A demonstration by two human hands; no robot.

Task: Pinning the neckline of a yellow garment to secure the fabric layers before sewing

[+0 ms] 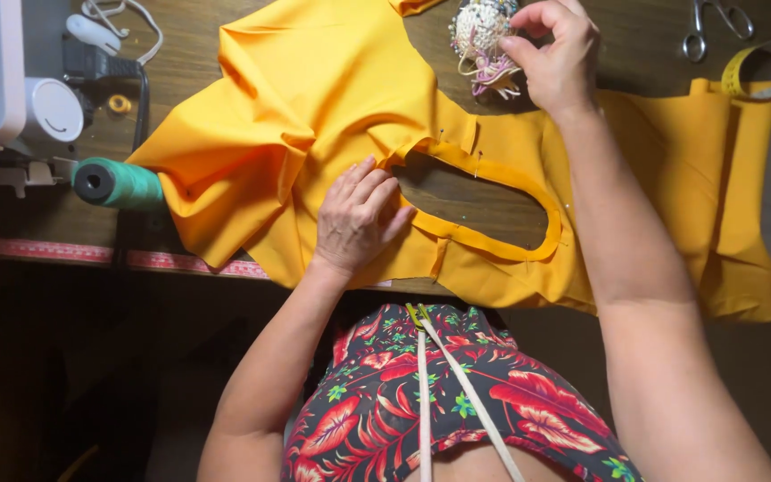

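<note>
Beside opening edge (484, 170), left hand (359, 219)

L hand (359, 219) lies flat, palm down, fingers (369, 186) together & stretched toward far right, thumb spread to the right. Wrist straight; L forearm runs back toward near left, elbow bent near the body. R hand (557, 55) is reached far, well apart from the L, wrist bent, knuckles up, fingertips (512, 40) pinched together pointing left. R forearm is long & bare, runs from near right edge up to far centre-right.
</note>
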